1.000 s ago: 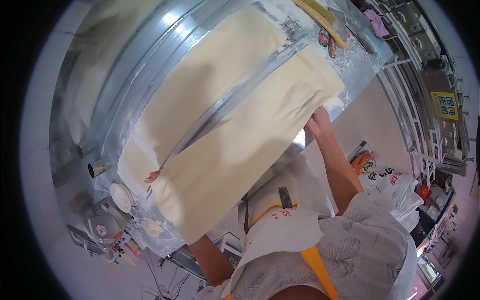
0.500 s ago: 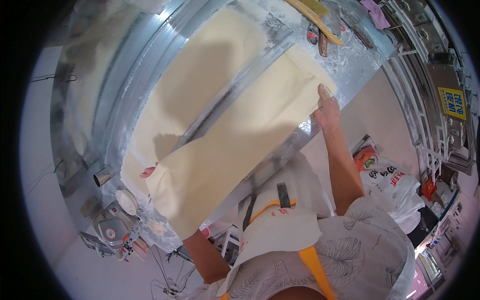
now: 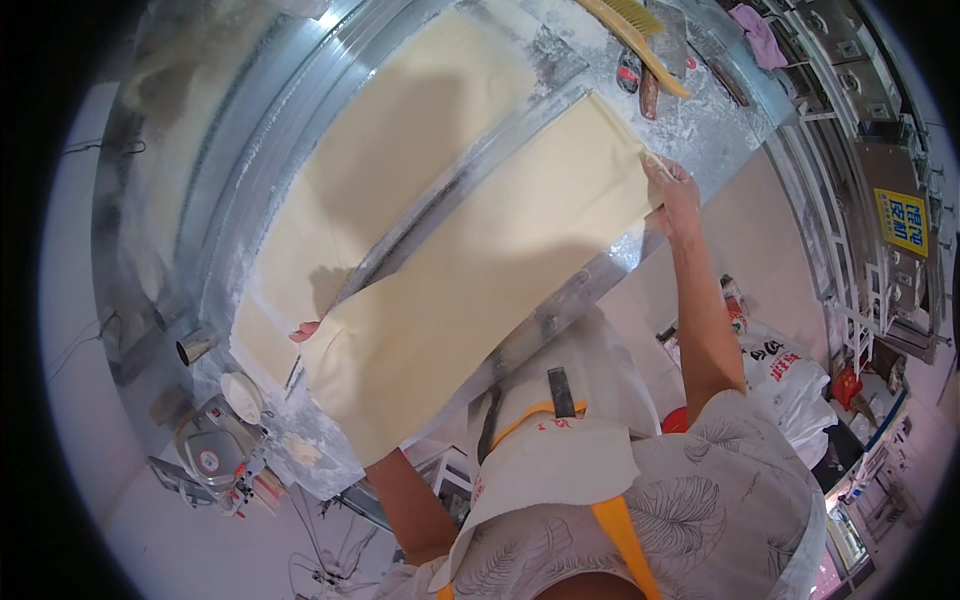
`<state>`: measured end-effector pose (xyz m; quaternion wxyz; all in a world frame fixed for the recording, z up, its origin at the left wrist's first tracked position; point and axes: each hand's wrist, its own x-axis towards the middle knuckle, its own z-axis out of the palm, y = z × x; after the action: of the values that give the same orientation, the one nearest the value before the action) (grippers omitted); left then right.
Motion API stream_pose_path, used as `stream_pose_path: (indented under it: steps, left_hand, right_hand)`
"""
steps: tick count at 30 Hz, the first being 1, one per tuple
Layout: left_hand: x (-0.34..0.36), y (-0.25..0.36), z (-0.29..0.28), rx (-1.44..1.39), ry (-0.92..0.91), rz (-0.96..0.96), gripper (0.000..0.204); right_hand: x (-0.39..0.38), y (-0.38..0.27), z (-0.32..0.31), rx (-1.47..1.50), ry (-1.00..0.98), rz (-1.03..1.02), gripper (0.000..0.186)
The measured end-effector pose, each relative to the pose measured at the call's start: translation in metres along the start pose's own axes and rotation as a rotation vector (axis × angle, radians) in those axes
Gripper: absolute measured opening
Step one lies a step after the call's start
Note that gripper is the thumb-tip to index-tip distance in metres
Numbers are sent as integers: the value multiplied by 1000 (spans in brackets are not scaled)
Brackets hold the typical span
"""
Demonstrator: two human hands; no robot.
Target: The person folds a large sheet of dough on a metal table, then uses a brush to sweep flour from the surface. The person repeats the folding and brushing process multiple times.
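Observation:
A long pale dough sheet (image 3: 480, 270) stretches diagonally between my hands. My right hand (image 3: 676, 195) pinches its far right corner, thumb and fingers closed on the edge. At the near left end the sheet drapes over my left hand (image 3: 304, 331), hiding most of it. Only its fingertips poke out past the dough edge, and the sheet hangs over the wrist. A second dough sheet (image 3: 400, 140) lies flat on the floured table (image 3: 715, 135) beyond a long straight metal strip (image 3: 400, 245). My shadow falls on it.
A wooden-handled brush (image 3: 640, 45) and a brown-handled tool (image 3: 649, 95) lie at the far right. A metal cup (image 3: 197, 346), a white round dish (image 3: 242, 397) and a scale (image 3: 210, 455) are at the left. White sacks (image 3: 785, 375) stand at right.
My right hand has moved a little to the right, drawing the corner outward. The sheet looks smoother and tauter. My left hand stays under its end.

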<state>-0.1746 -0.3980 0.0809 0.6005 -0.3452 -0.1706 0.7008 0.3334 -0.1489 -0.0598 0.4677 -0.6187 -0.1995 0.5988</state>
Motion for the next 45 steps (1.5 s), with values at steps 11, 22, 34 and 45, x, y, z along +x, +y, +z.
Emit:
stream_pose_path:
  steps: [11,22,34,45]
  left_hand:
    - [-2,13,25,-262,-5,19,39]
    - [-2,25,-19,-164,-65,5,43]
    - [-7,62,-23,-260,-48,92,43]
    - [-9,31,-8,-46,-10,154,42]
  right_hand:
    - [32,-8,-7,-225,-80,-44,24]
    - [49,-1,1,-795,24,-457,32]
    - [21,-19,26,-1512,263,-925,34]
    - [40,16,73,-1599,-54,-1078,62]
